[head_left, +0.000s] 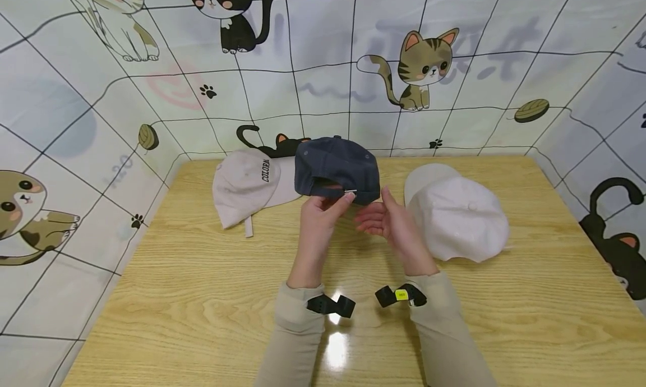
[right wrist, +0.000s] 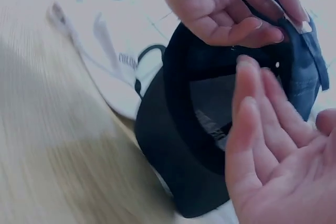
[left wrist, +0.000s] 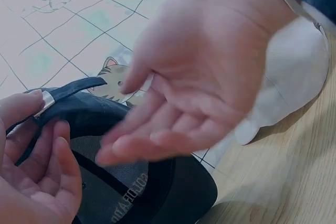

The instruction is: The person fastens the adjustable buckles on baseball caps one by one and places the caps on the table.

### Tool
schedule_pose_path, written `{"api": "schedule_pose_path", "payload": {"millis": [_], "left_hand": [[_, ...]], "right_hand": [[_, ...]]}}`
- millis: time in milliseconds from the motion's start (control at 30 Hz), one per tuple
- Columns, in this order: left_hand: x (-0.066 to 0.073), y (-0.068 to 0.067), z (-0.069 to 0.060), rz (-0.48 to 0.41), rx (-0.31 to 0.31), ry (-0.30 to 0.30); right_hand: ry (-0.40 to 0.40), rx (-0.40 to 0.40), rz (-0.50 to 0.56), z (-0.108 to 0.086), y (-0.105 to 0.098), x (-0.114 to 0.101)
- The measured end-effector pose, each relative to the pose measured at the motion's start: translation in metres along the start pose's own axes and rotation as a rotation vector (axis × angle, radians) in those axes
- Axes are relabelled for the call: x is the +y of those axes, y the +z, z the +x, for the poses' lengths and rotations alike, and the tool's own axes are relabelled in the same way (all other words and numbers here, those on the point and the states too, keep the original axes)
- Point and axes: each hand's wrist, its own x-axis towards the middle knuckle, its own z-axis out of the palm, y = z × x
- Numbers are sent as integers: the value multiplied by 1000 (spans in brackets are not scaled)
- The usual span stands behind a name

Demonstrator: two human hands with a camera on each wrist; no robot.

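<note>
Your desk (head_left: 202, 308) carried the widest spread of the scene, pale wood-grained and running back to the cat-patterned backdrop (head_left: 323, 95). On it, to your right, sat a white cap (head_left: 461, 219), and to your left a pinkish-white cap (head_left: 247, 185) with dark lettering on its front and a strap end poking out below.

Between those two, you had the navy cap (head_left: 343, 162) held up, its back turned toward you. Your work on it seemed partway along: its back strap (left wrist: 79, 87) already ran through the fastening, but the tail was not yet tucked away. Whether you were tightening or loosening it could not be told. The cap looked plain and dark blue behind, its crown rounded and keeping its shape; the brim was on the far side, and reversed lettering showed inside the crown.

Your left grip (head_left: 319, 221) was pinching the closure, thumb on top and fingers behind. Your right grip (head_left: 396, 224) stood spread beside the cap, thumb apart, fingers loosely bent and holding nothing; whether it touched the cap was unclear.

Smallest of all, the silvery clasp (left wrist: 45, 102) shone beneath your left thumb, with the strap's tail sticking out past it.
</note>
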Motion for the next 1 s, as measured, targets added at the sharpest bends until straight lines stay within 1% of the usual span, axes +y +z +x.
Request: {"api": "schedule_pose_path", "payload": {"millis": [33,100,167,233,300,367,433,500,600,667,700,767,867,1000], "left_hand": [[0,0,0,-2,1,-1],[0,0,0,3,6,-2],[0,-1,0,11,12,-4],[0,-3,0,23,16,-4],[0,-3,1,24,16,-11],[0,-4,2,9,9,-26],[1,-5,3,-49,1,-44],[1,-7,4,-157,-12,-67],[0,-10,6,-360,-32,-95],[0,-13,7,-471,-42,-110],[-1,-14,7,-510,-47,-118],[-2,-16,8,-564,-44,-140],[-4,-18,8,-615,-33,-177],[-9,-21,10,-637,-1,-234]], "right_hand": [[27,-36,78,1,-1,3],[54,-101,260,4,-3,8],[67,-130,439,7,-5,14],[75,-125,598,10,-5,17],[84,-97,736,12,-4,20],[87,-53,836,13,-4,21],[84,-25,917,13,-4,20],[73,-5,966,12,-5,19],[51,20,995,12,-6,16],[44,37,1001,12,-7,15],[39,44,1003,12,-8,14],[35,53,1011,12,-8,14],[33,59,1005,12,-9,14],[41,72,978,11,-8,16]]}}
